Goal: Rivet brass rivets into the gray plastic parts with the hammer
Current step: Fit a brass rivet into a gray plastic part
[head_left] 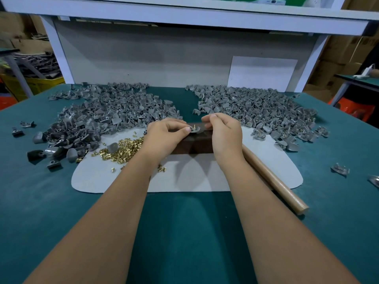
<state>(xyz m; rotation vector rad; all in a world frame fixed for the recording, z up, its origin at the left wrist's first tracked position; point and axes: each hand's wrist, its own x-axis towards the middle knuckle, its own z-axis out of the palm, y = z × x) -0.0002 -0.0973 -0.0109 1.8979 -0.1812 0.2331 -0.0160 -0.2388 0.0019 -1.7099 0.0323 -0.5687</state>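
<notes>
My left hand (164, 134) pinches a gray plastic part (195, 130) on top of a dark metal block (196, 144) at the middle of the white mat. A brass rivet (194, 126) stands upright in that part. My right hand (224, 133) hovers just right of it with its fingers curled toward the rivet; what they hold is hidden. The hammer's wooden handle (272, 177) lies on the mat under my right wrist, its head hidden. Loose brass rivets (123, 149) lie in a heap left of my left hand.
A big pile of gray parts (106, 115) covers the green table at back left. Another pile with rivets in them (262, 111) sits back right. The white mat (196, 177) lies in front. A shelf frame (184, 15) overhangs the back.
</notes>
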